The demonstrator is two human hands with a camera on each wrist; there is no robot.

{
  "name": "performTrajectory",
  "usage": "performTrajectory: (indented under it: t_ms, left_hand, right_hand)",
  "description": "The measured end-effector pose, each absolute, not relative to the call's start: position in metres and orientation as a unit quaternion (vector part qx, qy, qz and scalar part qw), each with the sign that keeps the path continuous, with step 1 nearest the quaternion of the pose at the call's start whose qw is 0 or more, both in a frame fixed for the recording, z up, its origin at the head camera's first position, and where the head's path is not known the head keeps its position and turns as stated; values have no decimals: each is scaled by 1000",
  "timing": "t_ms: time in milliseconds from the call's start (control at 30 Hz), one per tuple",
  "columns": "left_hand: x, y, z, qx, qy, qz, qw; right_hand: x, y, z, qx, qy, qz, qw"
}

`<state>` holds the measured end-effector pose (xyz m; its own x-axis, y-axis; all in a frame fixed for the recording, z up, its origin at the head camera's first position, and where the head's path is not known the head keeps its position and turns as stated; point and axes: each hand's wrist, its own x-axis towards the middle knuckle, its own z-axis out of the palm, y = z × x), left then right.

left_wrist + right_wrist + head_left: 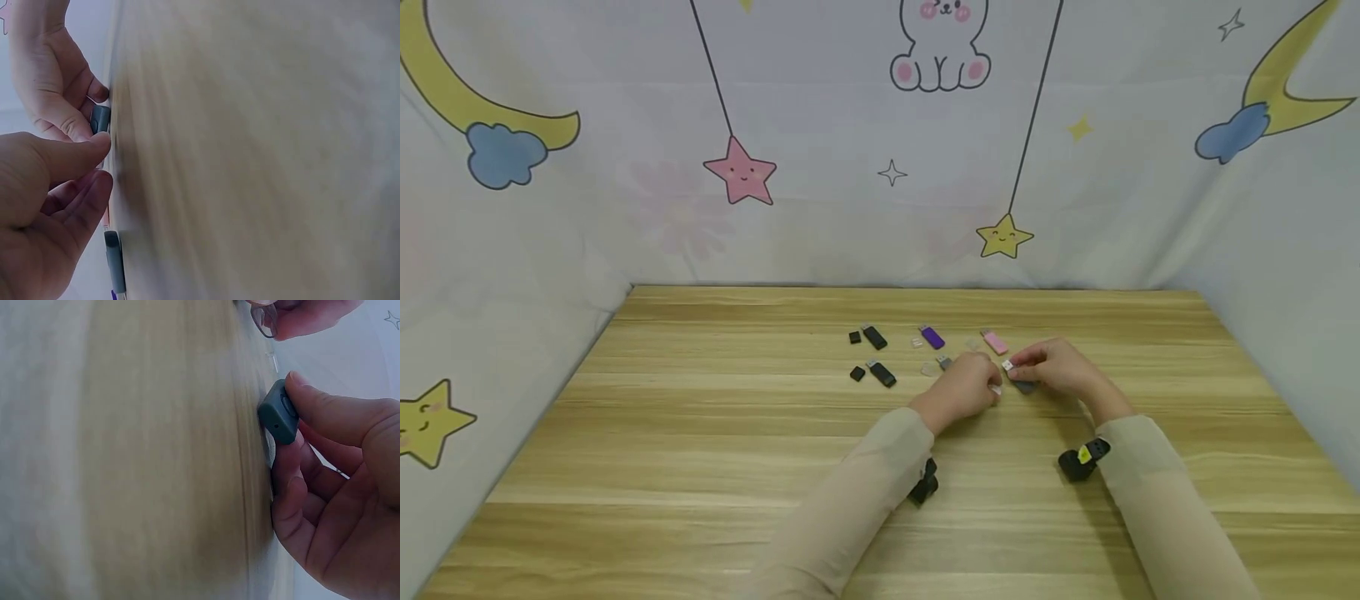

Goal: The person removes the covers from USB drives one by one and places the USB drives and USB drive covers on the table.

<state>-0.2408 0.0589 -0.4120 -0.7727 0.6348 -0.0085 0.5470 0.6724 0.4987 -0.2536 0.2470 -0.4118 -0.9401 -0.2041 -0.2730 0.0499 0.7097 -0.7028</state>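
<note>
My right hand (1062, 368) pinches a dark grey USB stick (279, 417) between thumb and fingers, just over the wooden table. Its metal plug (1007, 365) points away to the left. Beside it, my left hand (964, 387) pinches a small clear cap (265, 321), which shows between the fingertips in the right wrist view. Cap and stick are apart. Another grey USB stick (945, 363) lies just beyond the left hand, partly hidden by it, with a clear cap (929, 368) at its left.
Behind the hands lie a pink USB stick (995, 342) and a purple USB stick (932, 337), each with a clear cap at its left. Further left are two black USB sticks (875, 337) with black caps (854, 337). A printed cloth (820, 233) hangs behind the table (700, 467).
</note>
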Motion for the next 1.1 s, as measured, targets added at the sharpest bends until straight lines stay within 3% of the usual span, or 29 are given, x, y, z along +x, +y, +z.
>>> performTrajectory:
  t_ms: [1100]
  left_hand:
    - [-246, 57, -421, 293, 898, 297, 140]
  right_hand:
    - [-255, 248, -414, -42, 908, -379, 173]
